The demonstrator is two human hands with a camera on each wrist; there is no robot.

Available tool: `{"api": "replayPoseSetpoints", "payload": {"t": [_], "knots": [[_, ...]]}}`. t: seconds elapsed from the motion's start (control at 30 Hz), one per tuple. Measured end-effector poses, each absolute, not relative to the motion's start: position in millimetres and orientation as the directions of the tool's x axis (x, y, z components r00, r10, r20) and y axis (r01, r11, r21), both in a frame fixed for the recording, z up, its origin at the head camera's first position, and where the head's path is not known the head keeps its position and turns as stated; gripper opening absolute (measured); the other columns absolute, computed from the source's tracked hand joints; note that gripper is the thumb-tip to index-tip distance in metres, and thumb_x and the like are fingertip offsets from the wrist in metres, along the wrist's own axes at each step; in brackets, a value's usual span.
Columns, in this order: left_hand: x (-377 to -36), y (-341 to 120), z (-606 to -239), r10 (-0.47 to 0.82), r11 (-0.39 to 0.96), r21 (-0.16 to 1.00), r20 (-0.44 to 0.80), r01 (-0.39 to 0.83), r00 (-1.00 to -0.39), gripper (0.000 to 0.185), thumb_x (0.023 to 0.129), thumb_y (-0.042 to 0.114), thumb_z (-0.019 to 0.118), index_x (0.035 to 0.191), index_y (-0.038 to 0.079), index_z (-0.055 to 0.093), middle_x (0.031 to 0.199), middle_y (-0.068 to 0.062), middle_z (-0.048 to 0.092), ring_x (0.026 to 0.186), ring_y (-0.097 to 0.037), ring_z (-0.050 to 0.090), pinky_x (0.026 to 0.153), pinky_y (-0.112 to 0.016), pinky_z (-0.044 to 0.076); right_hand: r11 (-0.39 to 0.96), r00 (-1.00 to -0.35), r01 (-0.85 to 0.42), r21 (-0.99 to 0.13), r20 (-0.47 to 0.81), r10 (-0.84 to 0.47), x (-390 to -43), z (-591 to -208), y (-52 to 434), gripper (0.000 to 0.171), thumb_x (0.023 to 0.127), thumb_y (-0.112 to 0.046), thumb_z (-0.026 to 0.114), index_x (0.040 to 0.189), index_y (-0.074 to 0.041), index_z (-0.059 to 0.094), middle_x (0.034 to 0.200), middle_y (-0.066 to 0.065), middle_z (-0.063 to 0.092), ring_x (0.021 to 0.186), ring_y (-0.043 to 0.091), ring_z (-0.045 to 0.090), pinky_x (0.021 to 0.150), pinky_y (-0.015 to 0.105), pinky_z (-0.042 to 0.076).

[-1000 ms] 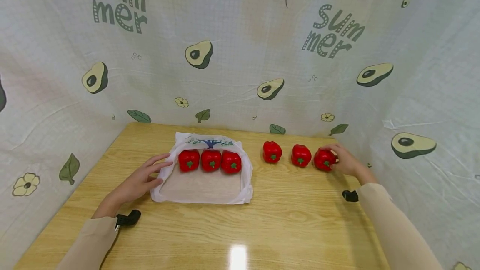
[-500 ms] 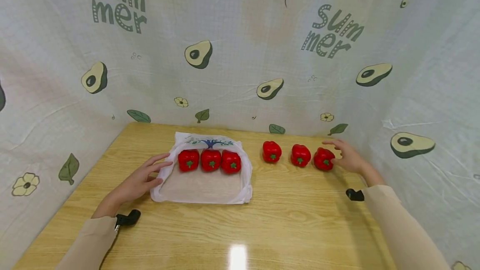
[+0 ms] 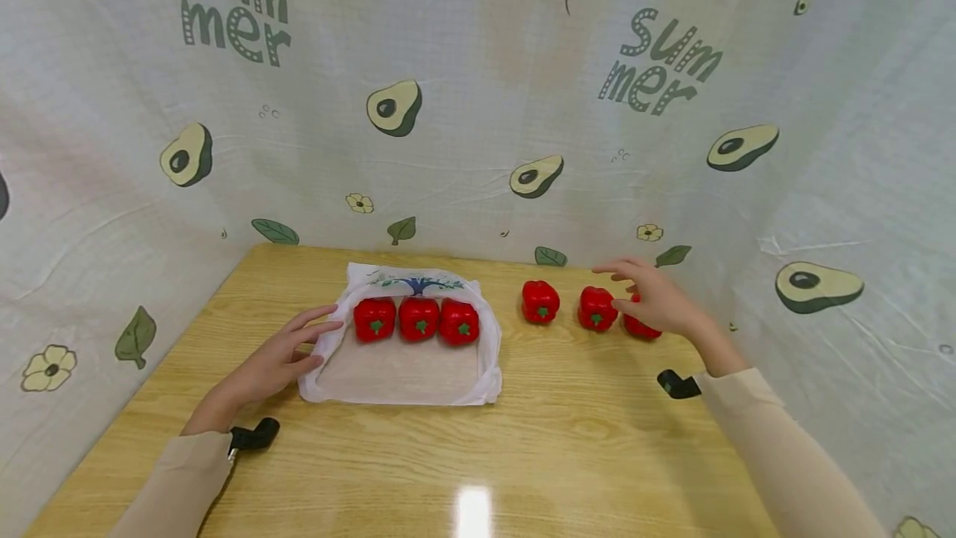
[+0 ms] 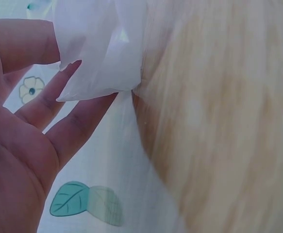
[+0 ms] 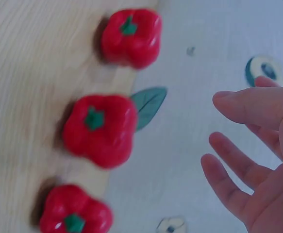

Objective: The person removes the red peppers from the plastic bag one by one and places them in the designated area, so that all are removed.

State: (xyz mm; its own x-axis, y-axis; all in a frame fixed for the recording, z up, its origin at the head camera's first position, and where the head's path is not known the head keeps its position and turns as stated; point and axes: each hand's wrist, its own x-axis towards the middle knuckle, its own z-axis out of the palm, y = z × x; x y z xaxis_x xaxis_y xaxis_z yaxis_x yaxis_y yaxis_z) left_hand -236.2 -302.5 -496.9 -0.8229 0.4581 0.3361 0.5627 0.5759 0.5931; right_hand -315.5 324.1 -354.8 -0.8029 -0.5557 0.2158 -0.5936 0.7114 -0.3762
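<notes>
A white bag (image 3: 489,372) with a printed tree lies spread on the table, its raised rim around three red bell peppers (image 3: 419,320) in a row. At its left edge, the fingers of my left hand (image 3: 272,364) are spread and touch the white material. In the left wrist view, that material (image 4: 102,53) covers some fingertips. My right hand (image 3: 660,297) hovers with fingers apart and holds nothing. It is over the rightmost loose pepper (image 3: 641,327), partly hiding it, with fingertips near the middle pepper (image 3: 597,310). A third loose pepper (image 3: 540,302) sits nearer the bag.
The wooden table (image 3: 388,471) ends at a printed fabric curtain (image 3: 463,214) behind and at both sides. Small black wrist cameras (image 3: 256,435) stick out from both wrists.
My right hand has let go of the rightmost pepper, drawn back slightly to the right, then moved left toward the middle loose pepper. My left hand has stayed at the bag's edge.
</notes>
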Motion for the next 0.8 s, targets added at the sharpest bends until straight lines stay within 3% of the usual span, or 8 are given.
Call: {"api": "replayPoseSetpoints", "payload": {"t": [0.3, 0.63, 0.8], "knots": [[-236, -302, -496, 0.449, 0.585, 0.597, 0.326, 0.549, -0.832, 0.062, 0.092, -0.009, 0.074, 0.151, 0.005, 0.058, 0.167, -0.019, 0.035, 0.146, -0.044, 0.035, 0.105, -0.005, 0.034, 0.595, -0.707, -0.702, -0.392, 0.278, -0.651, -300, -345, 260, 0.056, 0.091, 0.010, 0.076, 0.143, -0.009, 0.063, 0.137, 0.015, 0.062, 0.118, 0.035, 0.066, 0.093, 0.055, 0.060], [-236, -303, -497, 0.447, 0.591, 0.596, 0.319, 0.544, -0.836, 0.063, 0.093, -0.008, 0.075, 0.151, 0.007, 0.058, 0.168, -0.016, 0.035, 0.147, -0.043, 0.036, 0.104, -0.008, 0.038, 0.491, -0.629, -0.747, -0.449, 0.234, -0.742, -293, -365, 193, 0.052, 0.095, 0.005, 0.074, 0.143, -0.012, 0.064, 0.139, 0.005, 0.061, 0.110, 0.020, 0.063, 0.090, 0.041, 0.060], [-236, -303, -497, 0.451, 0.591, 0.588, 0.328, 0.553, -0.830, 0.064, 0.092, -0.009, 0.075, 0.151, 0.006, 0.058, 0.168, -0.016, 0.035, 0.145, -0.042, 0.038, 0.102, -0.010, 0.043, 0.466, -0.616, -0.719, -0.515, 0.164, -0.770, -290, -379, 163, 0.048, 0.098, 0.001, 0.071, 0.143, -0.013, 0.063, 0.143, 0.010, 0.058, 0.117, 0.029, 0.066, 0.093, 0.046, 0.062]]}}
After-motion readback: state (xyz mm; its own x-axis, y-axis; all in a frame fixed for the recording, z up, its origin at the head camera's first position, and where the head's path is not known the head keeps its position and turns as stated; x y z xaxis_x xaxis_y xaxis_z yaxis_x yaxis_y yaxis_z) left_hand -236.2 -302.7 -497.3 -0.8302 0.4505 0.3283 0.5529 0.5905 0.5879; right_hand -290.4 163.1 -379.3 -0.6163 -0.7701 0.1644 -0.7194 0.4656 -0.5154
